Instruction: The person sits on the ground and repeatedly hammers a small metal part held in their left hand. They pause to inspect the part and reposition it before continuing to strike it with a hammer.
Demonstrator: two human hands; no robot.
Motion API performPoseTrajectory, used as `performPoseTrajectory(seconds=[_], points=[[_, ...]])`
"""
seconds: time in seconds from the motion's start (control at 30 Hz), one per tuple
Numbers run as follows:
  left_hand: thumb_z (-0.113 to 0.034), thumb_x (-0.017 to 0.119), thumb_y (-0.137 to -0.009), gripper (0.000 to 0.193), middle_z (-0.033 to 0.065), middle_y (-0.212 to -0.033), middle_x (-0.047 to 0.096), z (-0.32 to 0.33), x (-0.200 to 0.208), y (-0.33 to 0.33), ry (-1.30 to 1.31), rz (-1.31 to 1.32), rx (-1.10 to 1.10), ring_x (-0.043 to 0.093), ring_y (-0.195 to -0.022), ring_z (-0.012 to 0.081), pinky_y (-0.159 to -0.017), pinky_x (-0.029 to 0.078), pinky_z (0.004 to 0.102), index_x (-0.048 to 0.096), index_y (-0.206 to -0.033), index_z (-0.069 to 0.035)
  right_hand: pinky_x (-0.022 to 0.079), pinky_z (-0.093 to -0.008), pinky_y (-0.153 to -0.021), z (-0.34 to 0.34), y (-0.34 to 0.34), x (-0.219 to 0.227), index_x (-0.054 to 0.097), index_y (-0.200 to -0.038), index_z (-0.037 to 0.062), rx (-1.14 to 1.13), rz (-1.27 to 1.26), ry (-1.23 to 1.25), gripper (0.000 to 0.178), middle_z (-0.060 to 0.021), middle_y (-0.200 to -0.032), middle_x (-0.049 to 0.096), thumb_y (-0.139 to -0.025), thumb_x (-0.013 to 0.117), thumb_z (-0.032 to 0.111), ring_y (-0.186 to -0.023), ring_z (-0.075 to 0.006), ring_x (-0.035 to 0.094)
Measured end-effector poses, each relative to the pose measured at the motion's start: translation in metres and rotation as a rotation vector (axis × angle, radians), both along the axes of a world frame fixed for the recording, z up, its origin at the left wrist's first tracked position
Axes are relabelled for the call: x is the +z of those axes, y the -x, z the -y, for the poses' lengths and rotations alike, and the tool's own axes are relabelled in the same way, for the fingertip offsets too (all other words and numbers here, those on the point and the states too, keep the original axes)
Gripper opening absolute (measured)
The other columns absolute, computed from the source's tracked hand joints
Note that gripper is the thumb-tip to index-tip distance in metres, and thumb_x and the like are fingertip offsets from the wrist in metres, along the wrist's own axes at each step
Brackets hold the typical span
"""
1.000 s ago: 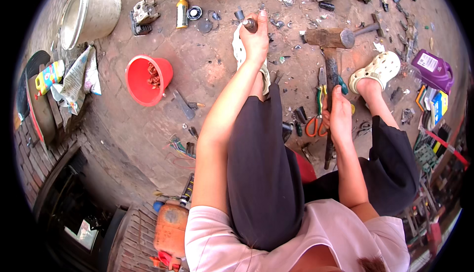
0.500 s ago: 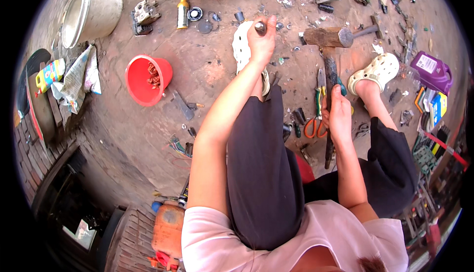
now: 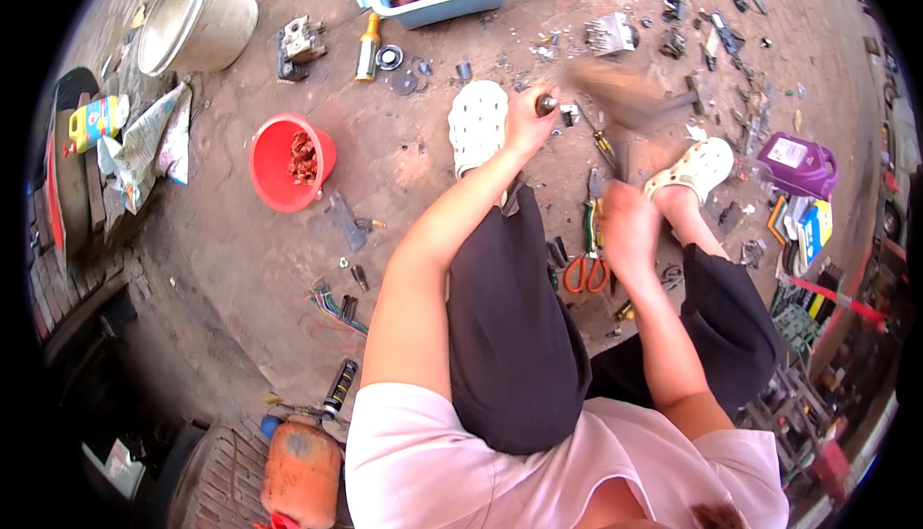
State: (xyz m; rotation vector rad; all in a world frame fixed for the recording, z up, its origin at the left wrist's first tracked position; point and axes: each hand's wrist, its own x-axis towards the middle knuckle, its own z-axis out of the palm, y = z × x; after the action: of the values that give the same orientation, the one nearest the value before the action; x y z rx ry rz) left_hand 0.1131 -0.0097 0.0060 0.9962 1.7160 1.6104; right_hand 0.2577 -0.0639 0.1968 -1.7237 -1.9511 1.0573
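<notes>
From the head view, the only one I have, my left hand [image 3: 526, 127] is out past my knee, just beside the toe of my left clog [image 3: 479, 123]. Its fingers are curled closed around a dark rod [image 3: 546, 104], whose round end faces up at me; I presume I grip it this way to keep it upright with its top exposed. What its lower end rests on, I cannot tell

My right hand [image 3: 630, 226] is blurred, but the fingers look wrapped tight around the handle of a mallet [image 3: 620, 92], with no gap I can make out. The brown head, badly smeared, lies forward of my grip, to the right of the rod, probably so that I have the handle's length to work with

Orange-handled scissors [image 3: 586, 276] and a yellow screwdriver [image 3: 603, 145] lie on the ground [image 3: 226, 265] between my feet, likely to be within reach. The red bucket [image 3: 272, 204], off to my left, holds reddish scraps [image 3: 303, 158]
</notes>
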Motion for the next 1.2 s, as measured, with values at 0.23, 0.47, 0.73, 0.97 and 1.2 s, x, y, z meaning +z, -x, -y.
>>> performPoseTrajectory(seconds=[0.23, 0.47, 0.73, 0.97, 1.2], points=[[-0.019, 0.063, -0.088, 0.030, -0.0027, -0.057, 0.041, 0.028, -0.025, 0.006, 0.182, 0.080, 0.083, 0.037, -0.056, 0.0062, -0.050, 0.033, 0.0253, 0.050, -0.066, -0.004, 0.027, -0.0244, -0.040, -0.008, -0.008, 0.032, 0.048, -0.062, 0.0045, -0.128, -0.290, 0.346, 0.055, 0.0019, -0.050, 0.042, -0.096, 0.040, 0.047, -0.042, -0.0079, 0.039], [-0.013, 0.063, -0.087, 0.036, -0.0056, -0.059, 0.034, 0.022, 0.005, 0.047, -0.092, 0.399, 0.269, 0.030, -0.057, 0.0055, -0.052, 0.027, 0.0240, 0.039, -0.061, -0.008, 0.027, -0.0216, -0.039, -0.023, -0.024, 0.065, 0.043, -0.067, 0.0035, -0.062, -0.494, 0.098, 0.066, 0.0015, -0.050, 0.038, -0.091, 0.032, 0.064, -0.042, -0.0067, 0.036], [-0.008, 0.058, -0.089, 0.032, -0.0019, -0.057, 0.042, 0.028, -0.006, 0.048, -0.077, 0.414, 0.157, 0.036, -0.051, 0.0065, -0.047, 0.029, 0.0240, 0.040, -0.063, -0.009, 0.023, -0.0221, -0.037, -0.002, -0.030, 0.016, 0.042, -0.065, 0.0056, -0.320, -0.403, 0.424, 0.059, 0.0018, -0.048, 0.036, -0.095, 0.032, 0.056, -0.039, -0.0056, 0.032], [-0.014, 0.061, -0.088, 0.033, -0.0035, -0.057, 0.047, 0.031, 0.002, 0.052, -0.070, 0.456, 0.117, 0.041, -0.052, 0.0054, -0.050, 0.032, 0.0223, 0.045, -0.060, -0.008, 0.021, -0.0216, -0.036, 0.001, -0.035, -0.005, 0.044, -0.065, 0.0056, -0.416, -0.417, 0.542, 0.058, 0.0030, -0.048, 0.036, -0.095, 0.036, 0.054, -0.038, -0.0046, 0.030], [-0.008, 0.058, -0.089, 0.029, 0.0015, -0.059, 0.043, 0.031, 0.017, 0.049, -0.144, 0.551, 0.077, 0.039, -0.055, 0.0097, -0.052, 0.033, 0.0250, 0.040, -0.066, -0.008, 0.044, -0.0394, -0.058, 0.016, -0.048, -0.086, 0.057, -0.073, -0.0028, -0.229, 0.166, 0.354, 0.059, -0.0173, -0.058, 0.053, -0.092, 0.045, 0.051, -0.056, -0.0281, 0.055]])
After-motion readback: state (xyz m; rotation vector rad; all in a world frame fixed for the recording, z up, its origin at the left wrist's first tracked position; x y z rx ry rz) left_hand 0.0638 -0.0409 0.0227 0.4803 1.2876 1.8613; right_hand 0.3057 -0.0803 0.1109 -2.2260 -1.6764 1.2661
